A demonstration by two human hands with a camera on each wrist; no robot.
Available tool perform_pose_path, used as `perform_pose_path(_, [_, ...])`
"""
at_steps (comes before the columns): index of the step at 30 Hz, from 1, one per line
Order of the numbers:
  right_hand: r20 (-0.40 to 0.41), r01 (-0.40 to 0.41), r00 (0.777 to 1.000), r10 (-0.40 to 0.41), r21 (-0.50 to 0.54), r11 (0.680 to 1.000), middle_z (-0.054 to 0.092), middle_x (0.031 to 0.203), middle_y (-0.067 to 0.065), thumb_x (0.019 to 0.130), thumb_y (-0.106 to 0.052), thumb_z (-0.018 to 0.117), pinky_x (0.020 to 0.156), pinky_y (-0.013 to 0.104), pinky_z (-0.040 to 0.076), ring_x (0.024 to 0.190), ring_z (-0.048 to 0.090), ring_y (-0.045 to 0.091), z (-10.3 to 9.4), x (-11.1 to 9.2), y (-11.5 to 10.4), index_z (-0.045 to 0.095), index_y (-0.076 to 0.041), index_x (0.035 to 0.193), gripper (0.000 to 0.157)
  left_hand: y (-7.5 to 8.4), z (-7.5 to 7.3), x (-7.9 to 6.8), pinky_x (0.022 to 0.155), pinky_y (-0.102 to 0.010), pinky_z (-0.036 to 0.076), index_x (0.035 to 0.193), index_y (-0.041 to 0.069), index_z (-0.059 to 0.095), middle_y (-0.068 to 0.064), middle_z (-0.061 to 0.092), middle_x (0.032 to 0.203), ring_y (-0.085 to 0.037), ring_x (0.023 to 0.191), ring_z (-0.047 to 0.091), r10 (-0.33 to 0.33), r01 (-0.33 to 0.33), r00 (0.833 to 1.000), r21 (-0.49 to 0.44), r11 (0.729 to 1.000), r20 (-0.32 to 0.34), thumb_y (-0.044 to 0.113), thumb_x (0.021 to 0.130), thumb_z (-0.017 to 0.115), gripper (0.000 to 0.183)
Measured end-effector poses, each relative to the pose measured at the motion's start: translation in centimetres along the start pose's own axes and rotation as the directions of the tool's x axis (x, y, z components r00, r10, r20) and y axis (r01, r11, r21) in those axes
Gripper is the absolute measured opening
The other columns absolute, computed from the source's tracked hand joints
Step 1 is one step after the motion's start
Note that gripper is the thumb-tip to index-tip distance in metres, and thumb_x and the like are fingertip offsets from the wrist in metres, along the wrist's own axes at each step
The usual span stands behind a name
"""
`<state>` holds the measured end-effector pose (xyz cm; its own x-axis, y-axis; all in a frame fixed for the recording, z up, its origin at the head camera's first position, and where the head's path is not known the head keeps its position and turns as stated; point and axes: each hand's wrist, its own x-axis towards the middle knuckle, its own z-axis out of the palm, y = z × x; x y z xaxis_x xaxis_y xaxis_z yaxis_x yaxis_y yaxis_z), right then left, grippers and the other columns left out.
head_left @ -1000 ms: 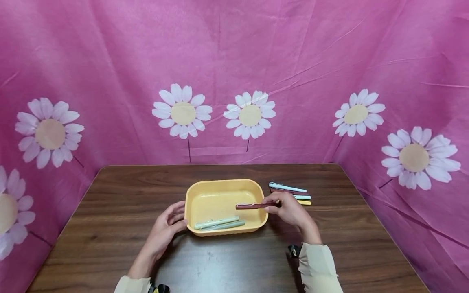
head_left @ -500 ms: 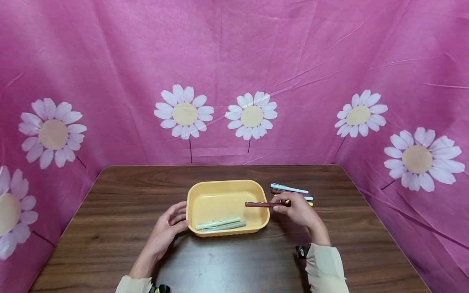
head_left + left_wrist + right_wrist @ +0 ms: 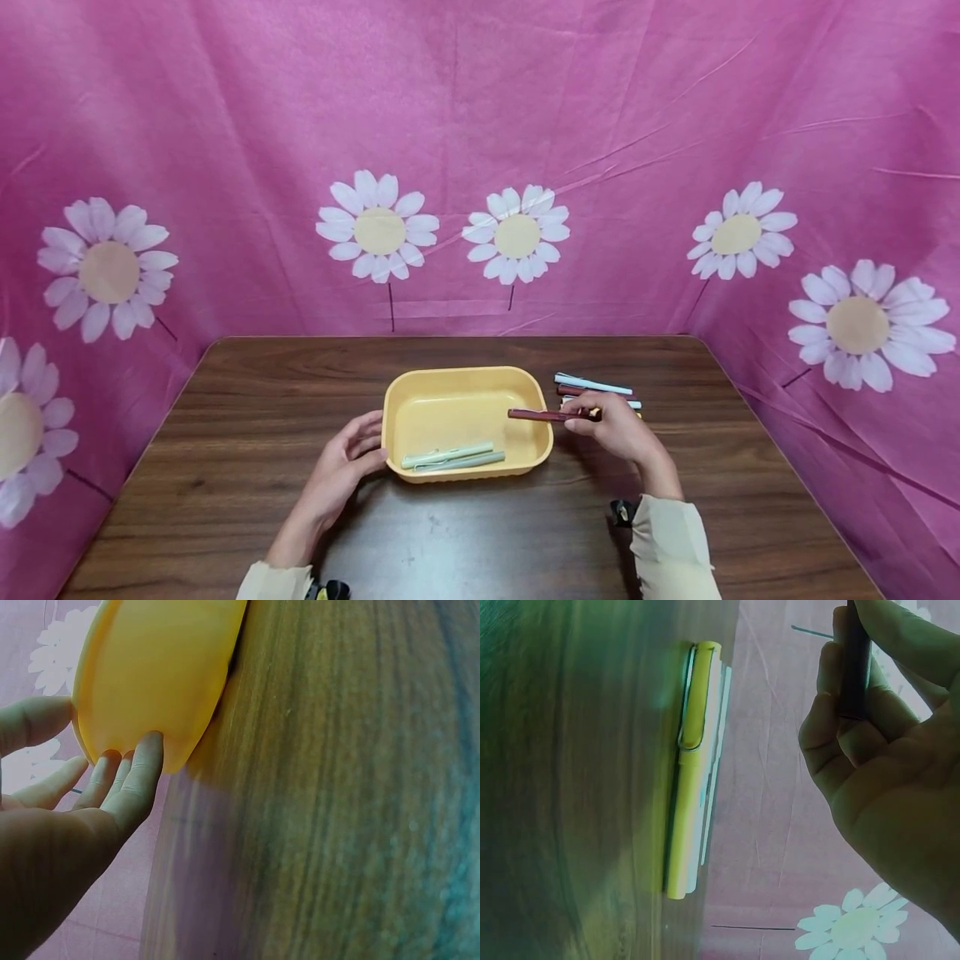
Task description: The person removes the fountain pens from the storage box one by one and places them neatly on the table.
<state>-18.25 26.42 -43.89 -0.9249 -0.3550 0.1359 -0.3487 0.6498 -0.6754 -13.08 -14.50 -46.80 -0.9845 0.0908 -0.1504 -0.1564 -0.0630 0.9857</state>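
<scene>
A yellow tray [image 3: 457,400] with rounded corners stands mid-table, two pale green pens [image 3: 448,456] lying along its near wall. My left hand [image 3: 347,462] touches the tray's left end; in the left wrist view its fingers are fairly straight, fingertips against the outer wall. Between thumb and fingers, my right hand [image 3: 618,429] pinches a dark red pen [image 3: 536,414] over the tray's right rim, its far end pointing left above the tray. Its rear end shows dark against the palm in the right wrist view.
Right of the tray lies a row of several pens: a pale blue pen [image 3: 592,384], a dark red one, another pale one and a yellow pen [image 3: 688,787]. The wooden table [image 3: 247,417] ends at a pink curtain [image 3: 480,100] with daisies.
My right hand has drawn back to the right with the dark red pen, which reaches less far over the tray. The left hand stays at the tray's end.
</scene>
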Motion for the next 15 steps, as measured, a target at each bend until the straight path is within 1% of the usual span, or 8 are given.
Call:
perform_pose_path(4, [0.001,-0.005,1.0,0.005,0.021,1.0,0.071,0.092,-0.001,0.086,0.0,0.077,0.072,0.027,0.048,0.081,0.058,0.01,-0.04,0.04,0.15,0.078,-0.008,0.095,0.012,0.07,-0.06,0.05,0.086,-0.028,0.055,0.148,-0.003,0.044,-0.027,0.05,0.14,-0.04,0.127,0.052,-0.003,0.003,1.0,0.003,1.0,-0.002,-0.011,0.094,0.059,0.056])
perform_pose_path(7, [-0.007,0.008,1.0,-0.008,0.027,1.0,0.071,0.091,0.0,0.086,0.0,0.077,0.071,0.027,0.048,0.081,0.058,0.01,-0.11,-0.04,0.34,0.078,-0.006,0.098,0.013,0.1,-0.08,0.01,0.087,-0.028,0.055,0.148,-0.003,0.043,-0.027,0.05,0.14,-0.04,0.127,0.051,-0.004,0.004,1.0,0.002,1.0,0.001,-0.011,0.095,0.059,0.056])
perform_pose_path(11, [-0.021,0.017,1.0,-0.017,0.013,1.0,0.071,0.088,0.0,0.085,0.0,0.078,0.069,0.027,0.048,0.08,0.058,0.009,-0.26,-0.33,0.61,0.078,-0.005,0.099,0.015,0.04,-0.03,-0.09,0.087,-0.029,0.055,0.148,-0.003,0.043,-0.027,0.05,0.14,-0.04,0.127,0.051,0.002,-0.002,1.0,-0.007,1.0,0.006,-0.011,0.095,0.059,0.056])
perform_pose_path(15, [-0.025,0.008,1.0,-0.009,-0.008,1.0,0.073,0.091,-0.001,0.085,0.001,0.078,0.072,0.027,0.049,0.082,0.059,0.007,-0.55,-0.54,0.76,0.078,-0.007,0.098,0.015,0.0,0.01,-0.08,0.087,-0.029,0.055,0.147,-0.004,0.043,-0.027,0.05,0.14,-0.04,0.126,0.052,0.006,-0.006,1.0,-0.009,1.0,0.006,-0.011,0.094,0.059,0.056])
